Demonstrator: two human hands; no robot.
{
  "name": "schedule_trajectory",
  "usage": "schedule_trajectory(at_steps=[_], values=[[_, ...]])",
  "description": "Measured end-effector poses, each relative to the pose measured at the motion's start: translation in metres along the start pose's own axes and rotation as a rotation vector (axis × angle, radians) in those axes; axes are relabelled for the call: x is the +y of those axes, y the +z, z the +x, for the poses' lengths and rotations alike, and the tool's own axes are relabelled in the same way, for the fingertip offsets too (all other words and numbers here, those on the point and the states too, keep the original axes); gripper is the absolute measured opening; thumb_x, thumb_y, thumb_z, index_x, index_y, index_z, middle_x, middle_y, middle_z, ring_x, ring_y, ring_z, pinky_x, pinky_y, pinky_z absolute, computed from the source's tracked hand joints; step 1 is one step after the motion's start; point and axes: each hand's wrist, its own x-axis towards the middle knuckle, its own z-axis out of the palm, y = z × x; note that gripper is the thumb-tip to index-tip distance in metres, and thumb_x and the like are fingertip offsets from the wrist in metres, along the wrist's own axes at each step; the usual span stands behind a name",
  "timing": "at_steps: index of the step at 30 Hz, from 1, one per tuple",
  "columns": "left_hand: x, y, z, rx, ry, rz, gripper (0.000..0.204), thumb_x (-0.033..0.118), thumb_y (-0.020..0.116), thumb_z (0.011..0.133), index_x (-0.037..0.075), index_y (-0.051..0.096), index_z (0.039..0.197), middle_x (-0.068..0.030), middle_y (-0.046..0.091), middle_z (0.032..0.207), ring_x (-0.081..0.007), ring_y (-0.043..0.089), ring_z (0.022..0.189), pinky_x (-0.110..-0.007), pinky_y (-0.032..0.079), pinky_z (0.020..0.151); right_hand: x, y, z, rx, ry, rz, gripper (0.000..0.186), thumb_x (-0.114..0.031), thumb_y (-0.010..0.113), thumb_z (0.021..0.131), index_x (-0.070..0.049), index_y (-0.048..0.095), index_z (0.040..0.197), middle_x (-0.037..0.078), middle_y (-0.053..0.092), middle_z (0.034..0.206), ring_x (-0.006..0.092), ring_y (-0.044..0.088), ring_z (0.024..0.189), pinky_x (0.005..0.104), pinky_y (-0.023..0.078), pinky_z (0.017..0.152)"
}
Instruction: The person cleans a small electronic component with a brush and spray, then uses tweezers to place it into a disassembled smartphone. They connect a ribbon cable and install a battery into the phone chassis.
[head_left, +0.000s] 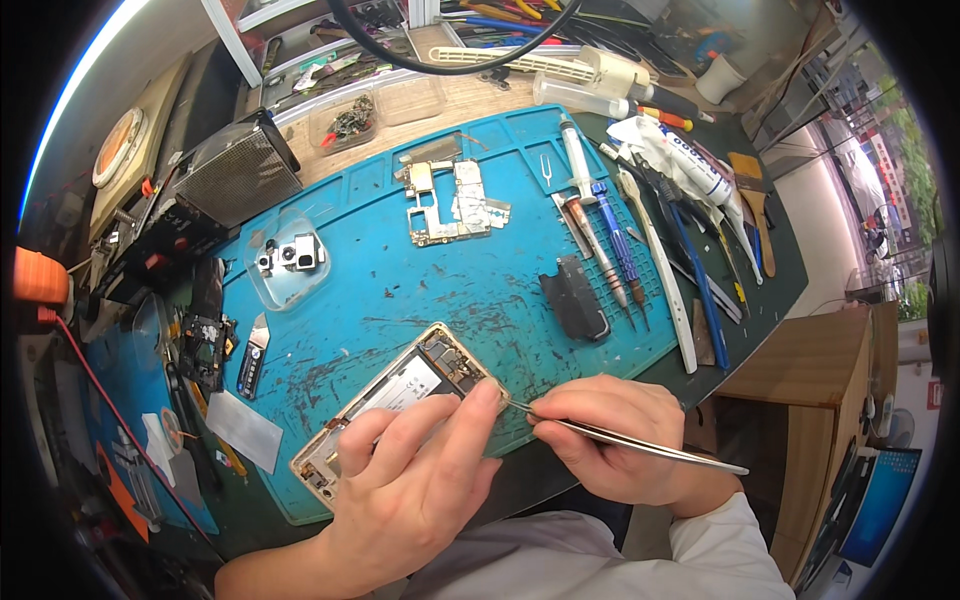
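Wooden cabinet point(810, 350) right, bright light strip point(70, 80) left

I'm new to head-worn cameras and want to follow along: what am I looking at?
No machine here: this is bare-handed work. The picture comes from a fisheye camera on the worker's head, looking down, so straight edges bend. The left hand is over an opened phone; the right hand holds tweezers, their tips by the phone's edge. On the blue mat are a clear tray of small parts, a silvery board-like piece, a black piece and a syringe.
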Motion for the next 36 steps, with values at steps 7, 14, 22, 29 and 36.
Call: schedule_trajectory(at_steps=[7, 14, 22, 29, 36], values=[[-0.0003, -0.0062, 0.0022, -0.058, 0.006, -0.038, 0.085, 0.009, 0.088, 0.070, -0.009, 0.053, 0.145, -0.0064, 0.075, 0.133, -0.0229, 0.063, 0.113, -0.042, 0.039, 0.098, 0.0006, -0.0001, 0.0008, -0.007, -0.020, -0.015, 0.017, -0.008, 0.086, 0.089, -0.002, 0.077, 0.102, 0.011, 0.075, 0.085, 0.0242, 0.072, 0.065, 0.0306, 0.055, 0.054], [-0.0006, -0.0012, 0.0018, 0.006, -0.004, -0.028, 0.070, 0.014, 0.082, 0.079, -0.003, 0.060, 0.143, -0.0029, 0.076, 0.123, -0.0157, 0.066, 0.109, -0.038, 0.037, 0.096, -0.0012, 0.0004, -0.0003, -0.006, 0.028, 0.001, 0.015, -0.007, 0.085, 0.089, -0.002, 0.077, 0.101, 0.011, 0.076, 0.085, 0.0246, 0.073, 0.067, 0.0307, 0.055, 0.055], [-0.0003, -0.0010, 0.0012, -0.014, 0.011, 0.007, 0.070, 0.014, 0.081, 0.080, -0.002, 0.060, 0.145, -0.0036, 0.075, 0.127, -0.0140, 0.066, 0.110, -0.037, 0.037, 0.098, -0.0035, -0.0007, 0.0003, -0.005, 0.049, -0.004, 0.016, -0.006, 0.085, 0.090, -0.002, 0.077, 0.103, 0.012, 0.076, 0.087, 0.0249, 0.074, 0.068, 0.0310, 0.055, 0.056], [0.0001, -0.0029, 0.0023, -0.034, 0.035, 0.051, 0.070, 0.015, 0.081, 0.081, -0.001, 0.059, 0.146, -0.0029, 0.075, 0.125, -0.0137, 0.065, 0.109, -0.035, 0.037, 0.099, -0.0044, 0.0011, -0.0004, 0.016, 0.031, -0.031, 0.014, -0.004, 0.084, 0.090, -0.002, 0.076, 0.102, 0.012, 0.075, 0.086, 0.0249, 0.073, 0.067, 0.0307, 0.055, 0.057], [-0.0037, -0.0058, 0.0011, -0.027, 0.027, -0.092, 0.088, 0.010, 0.089, 0.068, -0.006, 0.055, 0.148, -0.0053, 0.075, 0.132, -0.0214, 0.064, 0.112, -0.041, 0.041, 0.099, 0.0003, 0.0003, -0.0039, 0.026, 0.057, 0.062, 0.015, -0.005, 0.083, 0.092, -0.002, 0.076, 0.104, 0.012, 0.076, 0.090, 0.0223, 0.073, 0.068, 0.0299, 0.055, 0.057]])
